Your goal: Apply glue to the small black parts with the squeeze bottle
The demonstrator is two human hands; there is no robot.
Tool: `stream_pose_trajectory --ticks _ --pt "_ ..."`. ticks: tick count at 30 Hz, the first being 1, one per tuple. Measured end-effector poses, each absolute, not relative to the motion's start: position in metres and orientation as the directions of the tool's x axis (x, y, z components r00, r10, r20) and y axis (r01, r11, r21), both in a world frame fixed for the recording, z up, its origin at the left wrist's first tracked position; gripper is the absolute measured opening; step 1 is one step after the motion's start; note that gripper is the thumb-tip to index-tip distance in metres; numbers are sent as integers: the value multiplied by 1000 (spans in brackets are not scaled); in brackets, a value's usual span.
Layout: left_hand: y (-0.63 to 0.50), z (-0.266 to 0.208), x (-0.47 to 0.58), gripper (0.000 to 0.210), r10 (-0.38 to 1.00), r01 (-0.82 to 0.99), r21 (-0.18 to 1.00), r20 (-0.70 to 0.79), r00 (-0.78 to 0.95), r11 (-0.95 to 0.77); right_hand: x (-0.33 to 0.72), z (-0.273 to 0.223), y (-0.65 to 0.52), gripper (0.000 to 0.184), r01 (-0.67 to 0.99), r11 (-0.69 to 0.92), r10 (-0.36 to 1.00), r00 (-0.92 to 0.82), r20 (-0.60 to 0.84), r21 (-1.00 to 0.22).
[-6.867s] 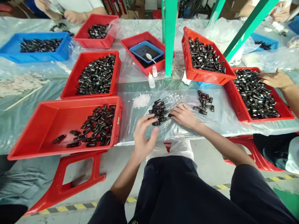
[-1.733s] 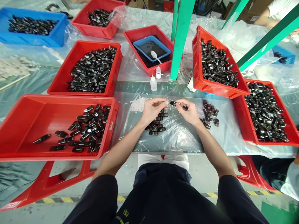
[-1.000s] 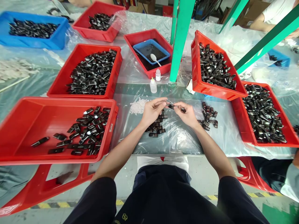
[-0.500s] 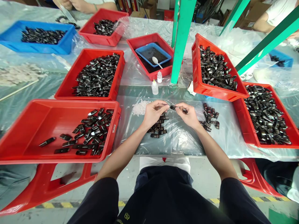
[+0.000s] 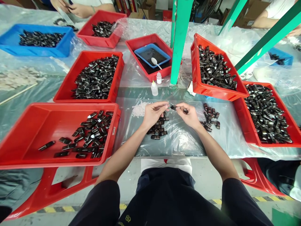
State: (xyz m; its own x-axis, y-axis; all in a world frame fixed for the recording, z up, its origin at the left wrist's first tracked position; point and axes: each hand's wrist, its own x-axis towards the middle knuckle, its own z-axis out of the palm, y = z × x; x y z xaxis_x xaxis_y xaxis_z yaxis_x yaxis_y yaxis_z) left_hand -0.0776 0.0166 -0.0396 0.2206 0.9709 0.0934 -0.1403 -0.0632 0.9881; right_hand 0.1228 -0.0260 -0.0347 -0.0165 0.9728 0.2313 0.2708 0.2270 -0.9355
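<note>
Above the plastic-covered table, my right hand [image 5: 189,115] pinches a small glossy black piece [image 5: 173,107] between thumb and fingertips. Another dark piece [image 5: 185,111] shows against its curled fingers. My left hand [image 5: 153,114] is closed in a pinch just left of the held piece; whatever is between its fingertips is too small to make out. Under and beside the left hand lies a group of similar black pieces [image 5: 157,130], partly hidden by it. To the right of my right hand is a second loose group of dark pieces [image 5: 211,114].
White flakes [image 5: 140,109] lie left of my left hand. Two small bottles, one a dropper bottle [image 5: 154,89], stand ahead. Red bins of black pieces [image 5: 118,110] [image 5: 240,117] flank me. A green post [image 5: 178,47] rises ahead. Co-workers' hands [image 5: 81,10] show across the table.
The camera view has shifted slightly. My left fingertips have drawn a little away from the black piece, which stays in my right hand.
</note>
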Motion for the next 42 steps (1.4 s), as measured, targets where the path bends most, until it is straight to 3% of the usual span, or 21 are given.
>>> stream_pose_trajectory --ticks 5,13,24,28,42 --pt "13 -38 -75 49 968 -157 986 88 237 -51 123 -34 -26 41 267 224 973 -9 230 -937" --pt "14 -33 -80 36 964 -59 984 174 199 -166 119 -35 -27 40 267 226 972 -4 233 -937" --pt "13 -32 -77 36 966 -192 981 13 258 38 117 -34 -30 39 279 227 973 -20 231 -933" --pt "12 -31 -77 37 932 -266 946 -82 354 184 112 -33 -33 41 276 225 973 -12 231 -934" --pt "8 -28 -74 37 866 -418 816 -186 464 399 109 -33 -39 44 316 257 962 7 273 -913"
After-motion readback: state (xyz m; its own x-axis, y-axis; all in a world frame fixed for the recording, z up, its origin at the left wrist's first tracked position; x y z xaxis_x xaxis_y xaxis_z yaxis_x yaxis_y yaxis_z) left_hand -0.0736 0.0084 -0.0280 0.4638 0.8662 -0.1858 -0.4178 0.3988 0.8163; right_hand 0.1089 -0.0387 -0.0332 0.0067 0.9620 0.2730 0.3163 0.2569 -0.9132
